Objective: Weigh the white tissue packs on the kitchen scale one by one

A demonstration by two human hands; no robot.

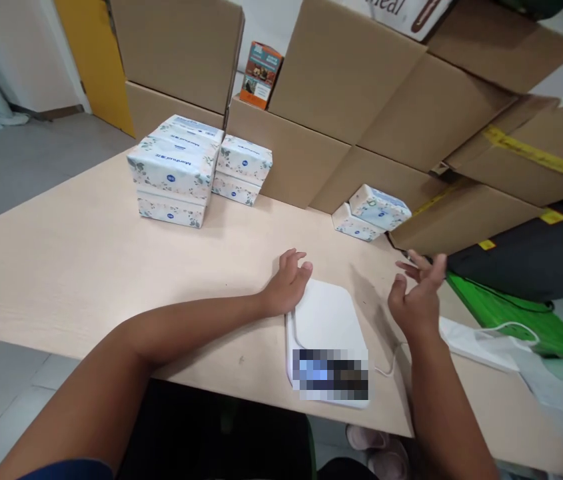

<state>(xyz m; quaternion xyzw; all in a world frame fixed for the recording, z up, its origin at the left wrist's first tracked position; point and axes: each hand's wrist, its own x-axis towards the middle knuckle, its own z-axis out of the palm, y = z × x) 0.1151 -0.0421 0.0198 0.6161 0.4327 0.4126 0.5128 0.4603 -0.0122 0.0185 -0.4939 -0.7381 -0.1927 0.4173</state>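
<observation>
A white flat kitchen scale [328, 313] lies near the table's front edge, its display blurred out by a mosaic. My left hand [288, 283] rests at the scale's far left corner, fingers loosely bent and thumb apart, holding nothing. To the right of the scale, my right hand [418, 297] is raised above the table with its fingers spread and nothing in them. Beyond the scale, two tissue packs [378, 208] are stacked against the boxes. A larger stack of floral tissue packs [171, 170] stands farther left, beside another small stack [242, 167].
Cardboard boxes [291, 157] form a wall along the table's back. An orange and teal box [260, 75] sits on one of them. At right are a white power strip [478, 343], cables and a green item [511, 317]. The wooden table [61, 253] extends left.
</observation>
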